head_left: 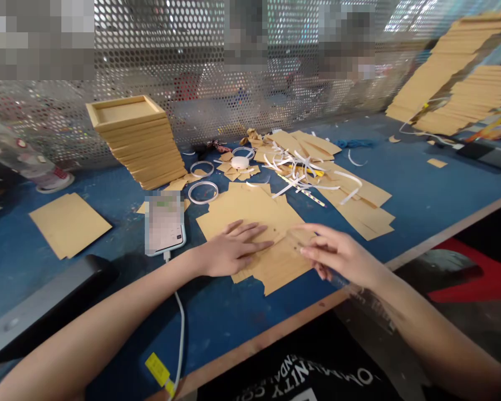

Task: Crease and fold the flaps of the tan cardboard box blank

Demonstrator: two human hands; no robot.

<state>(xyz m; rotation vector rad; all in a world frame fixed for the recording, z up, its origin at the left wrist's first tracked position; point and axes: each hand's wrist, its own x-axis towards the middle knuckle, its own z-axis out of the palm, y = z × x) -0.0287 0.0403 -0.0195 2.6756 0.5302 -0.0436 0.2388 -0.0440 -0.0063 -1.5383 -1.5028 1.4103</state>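
Tan kraft-card sheets (250, 223) are seen spread in a loose pile on the blue tabletop (421, 195) in the head view, near the front edge. The left hand (234, 248) is laid flat on the pile, palm down and fingers spread, so nothing is gripped by it. The right hand (338, 253) is placed just to the right, its fingers (307, 228) stretched leftward and touching a small cut piece of tan card (290, 239) that lies on top of the pile; whether that piece is pinched or only pressed cannot be told.

Left of the pile, a white phone (165, 223) is set on the tabletop with a white cable (180, 328) running toward the near edge. Farther left, a single tan card rectangle (69, 223) lies alone, and a dark flat bar (45, 306) is seen at the near left. Behind the phone, a leaning stack of shallow tan card trays (136, 139) stands, with two clear tape rings (202, 192) just to its right. Farther back, white paper strips (304, 172) are scattered over more tan card pieces. At the far right, tall slanted stacks of tan card (455, 78) are piled against the perforated metal screen (192, 72).
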